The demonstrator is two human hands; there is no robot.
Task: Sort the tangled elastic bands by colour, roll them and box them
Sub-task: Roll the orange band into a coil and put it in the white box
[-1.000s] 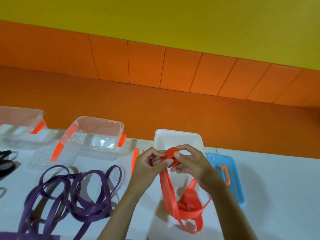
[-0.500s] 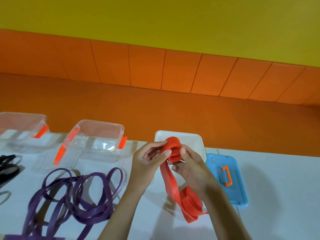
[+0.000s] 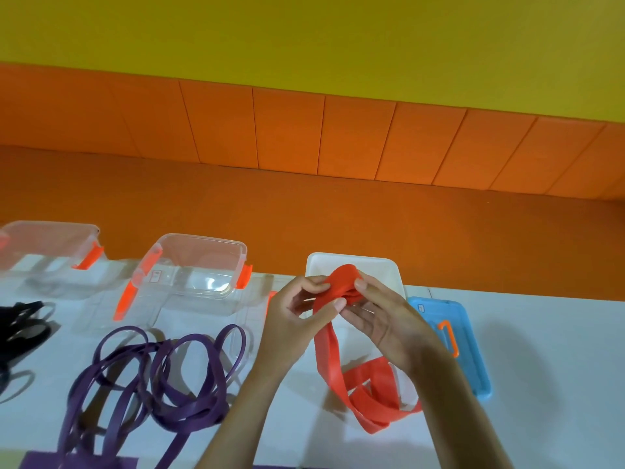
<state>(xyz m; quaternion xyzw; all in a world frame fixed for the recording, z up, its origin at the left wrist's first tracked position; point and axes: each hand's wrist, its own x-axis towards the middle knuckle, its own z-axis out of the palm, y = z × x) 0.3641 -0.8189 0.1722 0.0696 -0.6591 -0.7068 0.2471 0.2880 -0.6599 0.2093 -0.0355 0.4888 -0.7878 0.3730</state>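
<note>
Red elastic band (image 3: pixel 341 282), partly rolled, is pinched by both the left hand (image 3: pixel 291 319) and right hand (image 3: pixel 385 319) over the white box (image 3: pixel 378 262), probably for dropping in; its loose tail trails nearer.

The white surface (image 3: pixel 541 350) bears purple bands (image 3: pixel 189 401), black bands (image 3: pixel 23 326), the orange band (image 3: pixel 372 409)'s tail, clear boxes (image 3: pixel 196 265), a white box (image 3: pixel 389 269), a blue lid (image 3: pixel 473 360).

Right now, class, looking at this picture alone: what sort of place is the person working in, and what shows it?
Probably an indoor playroom or activity room. Orange panels run under a yellow wall, and a white table holds clear boxes and purple bands.
</note>
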